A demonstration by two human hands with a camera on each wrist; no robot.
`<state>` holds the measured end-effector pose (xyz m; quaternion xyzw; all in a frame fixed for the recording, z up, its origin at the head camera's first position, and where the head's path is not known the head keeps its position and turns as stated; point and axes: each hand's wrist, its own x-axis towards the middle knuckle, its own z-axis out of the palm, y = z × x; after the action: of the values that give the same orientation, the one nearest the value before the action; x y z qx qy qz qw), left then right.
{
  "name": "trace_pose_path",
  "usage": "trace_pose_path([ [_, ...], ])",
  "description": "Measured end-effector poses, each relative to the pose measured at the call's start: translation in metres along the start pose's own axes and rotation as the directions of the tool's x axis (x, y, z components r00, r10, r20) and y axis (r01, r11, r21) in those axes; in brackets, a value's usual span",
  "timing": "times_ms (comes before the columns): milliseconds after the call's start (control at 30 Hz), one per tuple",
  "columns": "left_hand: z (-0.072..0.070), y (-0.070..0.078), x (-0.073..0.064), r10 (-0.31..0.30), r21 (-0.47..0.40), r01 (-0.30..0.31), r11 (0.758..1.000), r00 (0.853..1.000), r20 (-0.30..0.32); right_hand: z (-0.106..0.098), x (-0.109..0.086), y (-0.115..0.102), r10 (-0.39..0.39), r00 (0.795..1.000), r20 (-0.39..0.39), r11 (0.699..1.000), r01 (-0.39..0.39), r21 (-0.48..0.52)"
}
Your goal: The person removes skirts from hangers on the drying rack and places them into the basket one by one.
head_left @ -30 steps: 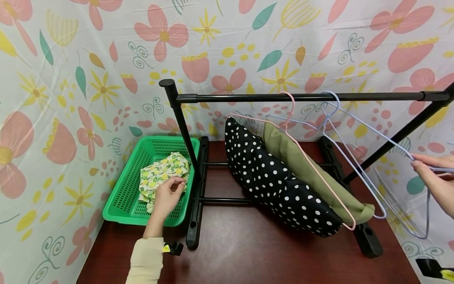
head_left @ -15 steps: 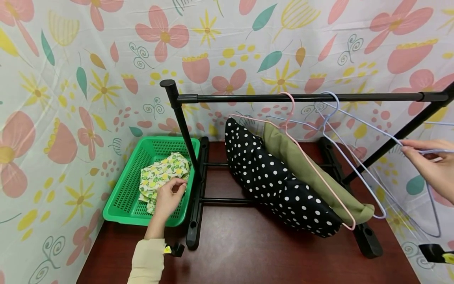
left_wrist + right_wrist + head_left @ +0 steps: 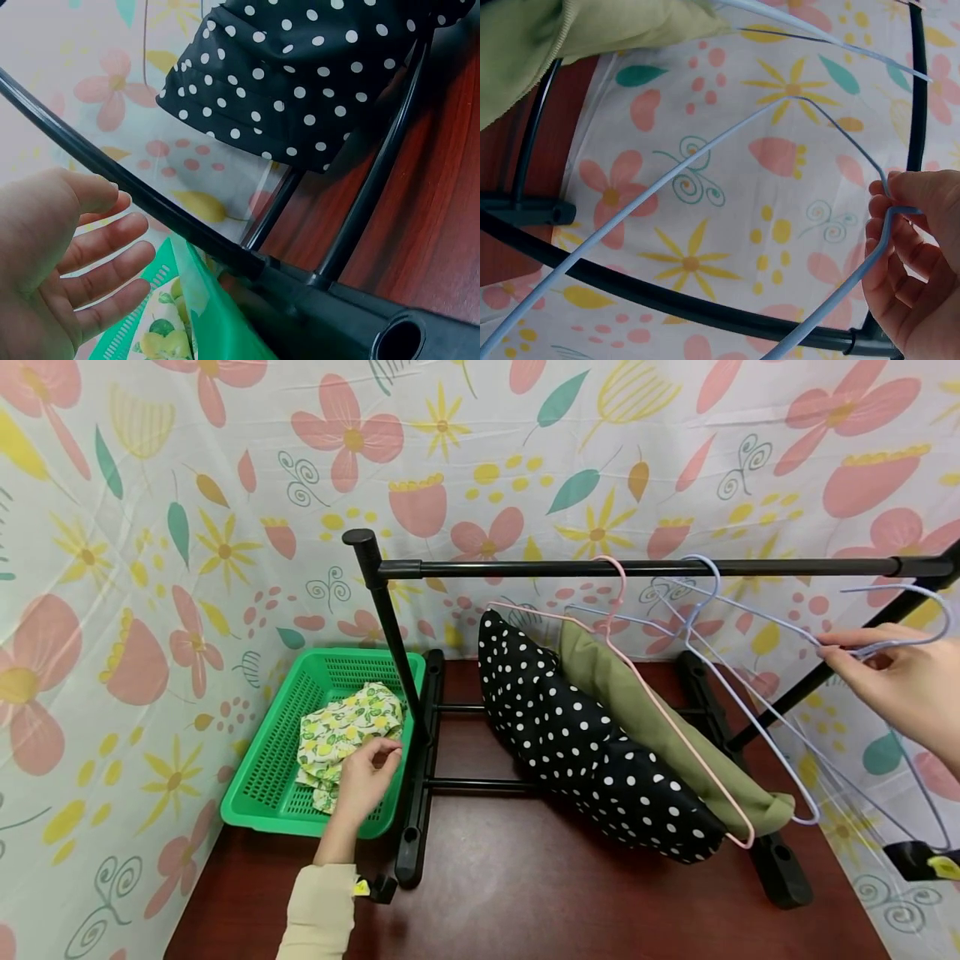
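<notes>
My left hand (image 3: 369, 781) hovers over a green plastic basket (image 3: 255, 806), fingers loosely curled with nothing in them. Beneath it in the basket lies a bundled white cloth with a lemon print (image 3: 348, 722). At the far right, my right hand (image 3: 903, 672) pinches a light blue clothes hanger (image 3: 829, 306) near its neck, hook upward, in front of the rack's right leg. From the black rack (image 3: 510, 568) hangs a pink hanger (image 3: 621, 585) with a black polka-dot cloth item (image 3: 592, 743). Behind it, another blue hanger (image 3: 717, 581) carries an olive green item with a zipper (image 3: 525, 64).
The rack's black feet (image 3: 408, 852) and lower crossbars (image 3: 480, 786) stand on a dark red-brown tabletop (image 3: 555, 893). Flower-patterned sheeting (image 3: 480, 443) hangs close behind and along the sides. The basket sits right beside the rack's left foot.
My right hand has moved left and up with the blue hanger, whose hook has come into view. The left hand has stayed over the basket.
</notes>
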<state>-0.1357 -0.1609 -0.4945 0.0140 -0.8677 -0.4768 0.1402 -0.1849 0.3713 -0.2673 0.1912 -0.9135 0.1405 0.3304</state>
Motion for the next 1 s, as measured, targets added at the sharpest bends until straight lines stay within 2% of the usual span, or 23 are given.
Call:
trace_pose_path([
  [200, 0.007, 0.000, -0.001, 0.020, -0.005, -0.020, 1.000, 1.000, -0.009, 0.000, 0.013, -0.004, -0.032, 0.996, 0.082, 0.983, 0.046, -0.177],
  [300, 0.010, 0.000, -0.001, 0.030, -0.027, -0.031, 0.999, 0.999, -0.009, 0.001, 0.020, -0.005, -0.003, 0.992, 0.125, 0.980, 0.028, -0.197],
  [567, 0.014, -0.002, -0.003, 0.055, -0.045, -0.056, 0.997, 0.998, -0.023, 0.006, 0.035, -0.008, -0.069, 0.991, 0.114, 0.973, 0.092, -0.210],
  [767, 0.018, -0.005, -0.004, 0.106, -0.026, -0.107, 0.994, 0.993, -0.053, 0.013, 0.041, -0.010, 0.025, 0.984, 0.175, 0.977, 0.013, -0.212],
  [900, 0.017, -0.003, -0.004, 0.076, -0.030, -0.077, 0.997, 0.996, -0.037, 0.017, 0.045, -0.009, 0.076, 0.978, 0.197, 0.979, -0.035, -0.200],
  [1000, 0.017, -0.001, -0.005, 0.042, -0.032, -0.042, 0.999, 0.999, -0.018, 0.019, 0.047, -0.009, 0.129, 0.962, 0.240, 0.976, -0.080, -0.202],
])
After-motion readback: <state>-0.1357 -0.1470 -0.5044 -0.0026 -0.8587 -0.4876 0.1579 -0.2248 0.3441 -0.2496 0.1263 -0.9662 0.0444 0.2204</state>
